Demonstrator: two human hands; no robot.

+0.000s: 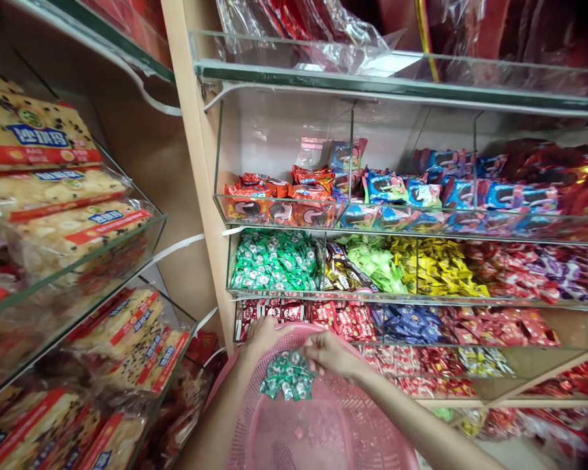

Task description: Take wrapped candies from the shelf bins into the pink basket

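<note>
My left hand [263, 334] is at the far left rim of a pink plastic basket [367, 418], its fingers bent over the edge. Inside the basket, my right hand [327, 354] has its fingers closed at the right side of a bunch of green-wrapped candies [288, 376]. Whether the bunch hangs from the fingers or partly rests on the basket wall is hard to tell. Just beyond the rim, a glass-fronted shelf bin holds a heap of similar green candies [274, 261].
Glass shelves [402, 88] with divided bins rise in front, holding yellow candies [441, 267], blue packets [411, 323] and red-orange snack packs [279, 199]. Packaged pastries [44, 137] fill slanted glass shelves close on the left. A wooden upright [196, 150] separates the two.
</note>
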